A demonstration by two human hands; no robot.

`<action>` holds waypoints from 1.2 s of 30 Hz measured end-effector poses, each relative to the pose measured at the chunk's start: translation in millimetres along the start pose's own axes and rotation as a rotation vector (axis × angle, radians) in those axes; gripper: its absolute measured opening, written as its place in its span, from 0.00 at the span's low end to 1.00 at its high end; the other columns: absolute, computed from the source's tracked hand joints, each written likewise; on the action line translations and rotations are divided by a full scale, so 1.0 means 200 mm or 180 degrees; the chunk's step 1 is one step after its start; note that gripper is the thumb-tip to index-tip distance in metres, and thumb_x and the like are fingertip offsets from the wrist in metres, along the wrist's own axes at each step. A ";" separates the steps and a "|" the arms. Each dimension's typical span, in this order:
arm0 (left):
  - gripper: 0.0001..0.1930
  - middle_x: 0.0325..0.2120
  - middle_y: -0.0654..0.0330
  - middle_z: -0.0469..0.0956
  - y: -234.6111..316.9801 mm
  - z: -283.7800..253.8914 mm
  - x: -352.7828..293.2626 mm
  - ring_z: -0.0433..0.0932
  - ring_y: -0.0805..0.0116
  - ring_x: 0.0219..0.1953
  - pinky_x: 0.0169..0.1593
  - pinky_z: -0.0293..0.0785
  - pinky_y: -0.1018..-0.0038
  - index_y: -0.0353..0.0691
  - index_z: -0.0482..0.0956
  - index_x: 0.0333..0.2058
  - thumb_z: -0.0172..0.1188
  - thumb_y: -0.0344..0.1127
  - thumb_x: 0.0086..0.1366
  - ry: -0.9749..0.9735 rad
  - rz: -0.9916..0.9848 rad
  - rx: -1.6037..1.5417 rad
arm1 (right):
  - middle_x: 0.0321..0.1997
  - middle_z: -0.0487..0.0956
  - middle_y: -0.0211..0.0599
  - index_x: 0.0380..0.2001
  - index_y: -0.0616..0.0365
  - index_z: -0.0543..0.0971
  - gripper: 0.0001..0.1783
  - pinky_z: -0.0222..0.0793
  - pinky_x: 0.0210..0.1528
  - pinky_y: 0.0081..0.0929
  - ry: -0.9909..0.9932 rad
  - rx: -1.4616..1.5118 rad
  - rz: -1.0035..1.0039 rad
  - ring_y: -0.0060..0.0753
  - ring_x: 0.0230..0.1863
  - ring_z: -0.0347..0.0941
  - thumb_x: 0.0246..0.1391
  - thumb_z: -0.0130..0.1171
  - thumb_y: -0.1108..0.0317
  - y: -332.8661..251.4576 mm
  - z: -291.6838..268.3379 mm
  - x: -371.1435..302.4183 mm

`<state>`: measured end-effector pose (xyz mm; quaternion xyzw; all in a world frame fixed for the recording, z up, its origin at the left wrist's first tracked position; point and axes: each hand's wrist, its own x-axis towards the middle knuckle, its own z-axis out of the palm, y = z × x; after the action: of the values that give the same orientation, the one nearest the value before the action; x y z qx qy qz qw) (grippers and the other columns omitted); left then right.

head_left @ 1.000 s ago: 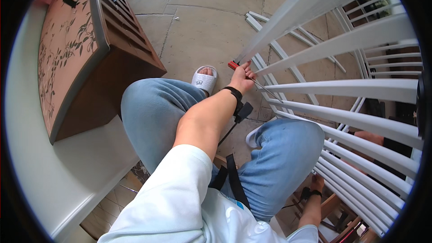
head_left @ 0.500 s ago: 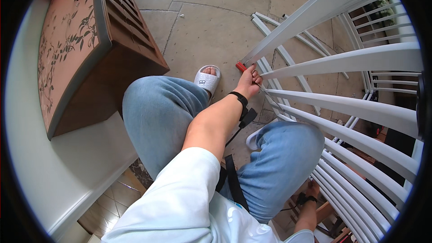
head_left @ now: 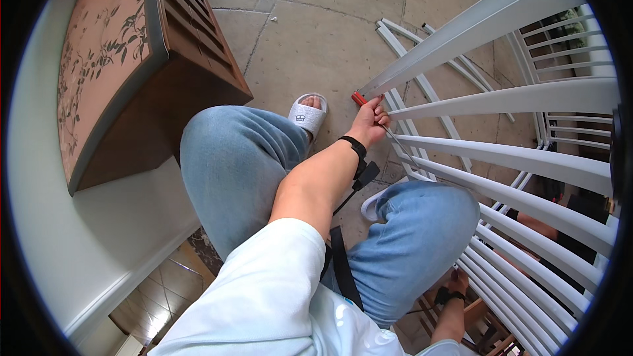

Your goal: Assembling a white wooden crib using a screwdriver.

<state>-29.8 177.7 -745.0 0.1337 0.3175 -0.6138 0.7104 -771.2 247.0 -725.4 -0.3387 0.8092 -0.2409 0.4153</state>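
Observation:
My left hand (head_left: 372,122) is closed around a screwdriver with a red handle (head_left: 358,97). Its thin metal shaft slants from my fist toward the ends of the slats. Filling the right side is a white slatted frame (head_left: 501,153), whose broad outer board (head_left: 475,21) rises beyond my left hand. Low at the right, past my knee, my right hand (head_left: 456,281) grips the near edge of this frame with curled fingers, partly in shade. The screwdriver's tip is too small to make out against the white parts.
Loose white bars (head_left: 422,82) lie crossed on the tiled floor (head_left: 316,33) beyond the frame. A brown cabinet with a floral top (head_left: 109,69) stands at the left by a pale wall. Through the slats, part of another person's limb (head_left: 537,225) shows. A wooden chair (head_left: 484,323) is at lower right.
The view has shifted slightly. My left hand stays on the screwdriver with only a small turn of the fist, and my right hand keeps its place at the frame. The person's limb behind the slats shows more.

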 end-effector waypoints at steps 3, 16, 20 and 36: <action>0.07 0.13 0.72 0.57 0.02 -0.03 -0.02 0.53 0.80 0.13 0.18 0.51 0.82 0.46 0.71 0.42 0.54 0.36 0.67 0.0007 0.0093 -0.0008 | 0.46 0.76 0.37 0.46 0.61 0.76 0.12 0.71 0.49 0.24 0.0034 0.0522 0.0334 0.32 0.46 0.72 0.58 0.53 0.74 -0.10 0.13 -0.15; 0.05 0.11 0.72 0.57 0.02 -0.05 0.04 0.52 0.80 0.11 0.15 0.49 0.83 0.42 0.70 0.34 0.51 0.34 0.60 -0.0076 0.0003 -0.0151 | 0.49 0.77 0.44 0.49 0.62 0.77 0.16 0.67 0.53 0.30 -0.0482 -0.1701 -0.1140 0.37 0.49 0.73 0.56 0.51 0.80 0.04 -0.06 -0.02; 0.04 0.12 0.72 0.57 0.01 -0.05 0.08 0.52 0.80 0.11 0.15 0.50 0.82 0.43 0.69 0.34 0.51 0.34 0.61 -0.0116 0.0144 0.0056 | 0.47 0.78 0.48 0.48 0.61 0.77 0.16 0.67 0.53 0.34 -0.0465 -0.1218 -0.1151 0.43 0.49 0.74 0.56 0.52 0.78 0.11 -0.05 0.03; 0.07 0.12 0.71 0.56 0.01 -0.07 -0.03 0.51 0.79 0.12 0.17 0.50 0.79 0.45 0.72 0.40 0.52 0.39 0.67 -0.0202 0.0344 0.0611 | 0.47 0.79 0.46 0.48 0.63 0.77 0.14 0.69 0.54 0.30 -0.0247 -0.1441 -0.0414 0.38 0.49 0.74 0.58 0.54 0.77 -0.10 0.09 -0.18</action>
<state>-32.6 190.8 -753.3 0.1986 0.2269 -0.6061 0.7361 -734.5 258.2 -703.1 -0.4836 0.8025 -0.0663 0.3432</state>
